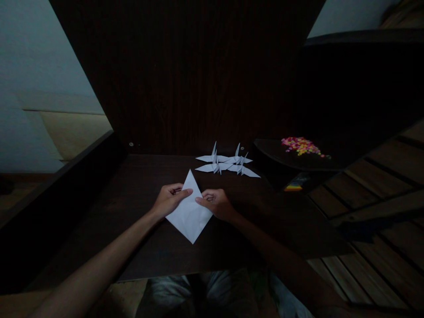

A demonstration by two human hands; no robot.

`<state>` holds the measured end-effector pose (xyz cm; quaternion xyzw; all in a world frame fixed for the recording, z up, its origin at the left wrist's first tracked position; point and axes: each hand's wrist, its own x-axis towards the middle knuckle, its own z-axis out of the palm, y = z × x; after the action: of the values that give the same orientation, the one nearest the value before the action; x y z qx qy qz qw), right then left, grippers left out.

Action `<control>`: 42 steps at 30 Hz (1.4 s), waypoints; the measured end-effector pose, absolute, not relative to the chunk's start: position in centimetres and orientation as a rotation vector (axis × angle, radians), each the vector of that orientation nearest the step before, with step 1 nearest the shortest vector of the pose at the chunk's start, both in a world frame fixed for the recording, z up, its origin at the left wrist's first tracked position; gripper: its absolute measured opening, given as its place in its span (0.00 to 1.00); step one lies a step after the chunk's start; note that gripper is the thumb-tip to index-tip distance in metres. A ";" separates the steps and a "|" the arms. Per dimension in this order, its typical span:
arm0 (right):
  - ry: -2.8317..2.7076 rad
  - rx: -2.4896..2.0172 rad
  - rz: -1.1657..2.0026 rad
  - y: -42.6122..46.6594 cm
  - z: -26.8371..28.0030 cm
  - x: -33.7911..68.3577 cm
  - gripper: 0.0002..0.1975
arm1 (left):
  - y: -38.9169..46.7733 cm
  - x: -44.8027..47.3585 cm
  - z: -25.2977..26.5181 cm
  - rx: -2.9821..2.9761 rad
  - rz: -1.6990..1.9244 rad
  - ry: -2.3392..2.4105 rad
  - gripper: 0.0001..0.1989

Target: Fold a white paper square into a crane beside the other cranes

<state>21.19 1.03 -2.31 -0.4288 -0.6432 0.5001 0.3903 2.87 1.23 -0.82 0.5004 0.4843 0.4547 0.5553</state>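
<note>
A white sheet of paper point(190, 218), shaped like a kite with one corner pointing away from me, is held just over the dark desk. My left hand point(169, 198) grips its left edge, thumb on top and fingers curled underneath. On the opposite edge, my right hand point(217, 204) pinches the paper the same way, its thumb lying on the upper face. Both hands' fingertips are partly hidden behind the sheet. Beyond them several folded white paper cranes point(228, 164) stand close together, wings spread and touching or overlapping.
The dark wooden desk point(142, 251) has a raised side board point(59, 198) at left and a tall back panel point(185, 79). A pile of small colourful pieces point(303, 145) lies on a corner shelf point(268, 150) at right. Below it shows a rainbow-striped item point(293, 187).
</note>
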 end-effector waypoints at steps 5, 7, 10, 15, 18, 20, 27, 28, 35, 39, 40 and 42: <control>-1.567 -0.963 1.317 1.0 -2.3 21.5 0.19 | 1.5 2.5 -0.7 1.191 1.242 1.248 0.11; -1.632 -0.860 1.336 1.0 -2.3 22.0 0.22 | 1.7 2.2 -0.5 1.126 1.269 1.257 0.11; -1.807 -0.712 1.350 1.1 -2.3 22.7 0.20 | 1.8 2.0 -0.1 0.975 1.228 1.250 0.14; -1.740 -0.669 1.431 1.3 -2.6 23.1 0.22 | 1.8 2.1 0.4 0.864 1.156 1.233 0.18; -1.672 -0.727 1.452 1.5 -2.8 23.0 0.20 | 1.9 2.0 0.3 0.837 1.161 1.219 0.18; -1.622 -0.748 1.471 1.6 -2.7 22.9 0.18 | 2.0 1.9 0.1 0.829 1.162 1.208 0.17; -1.498 -0.789 1.400 1.8 -2.4 22.4 0.13 | 2.2 2.0 -0.1 0.857 1.244 1.117 0.29; -1.485 -0.813 1.373 1.9 -2.4 22.3 0.13 | 2.2 2.0 0.0 0.870 1.256 1.100 0.33; -1.472 -0.945 1.205 1.8 -2.5 21.9 0.14 | 1.8 1.0 0.5 0.997 1.119 0.890 0.20; -1.476 -0.978 1.158 1.7 -2.3 22.0 0.15 | 1.6 0.5 1.0 1.167 1.057 0.812 0.27; -1.474 -0.979 1.154 1.7 -2.3 22.0 0.16 | 1.5 0.4 1.1 1.219 1.047 0.829 0.29; -1.473 -0.980 1.157 1.7 -2.1 22.1 0.16 | 1.5 0.5 1.4 1.288 1.034 0.896 0.31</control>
<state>22.08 1.68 -2.14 -0.4037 -0.6066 0.4768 0.4916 0.52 1.47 1.36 0.5533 0.3850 0.4442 0.5902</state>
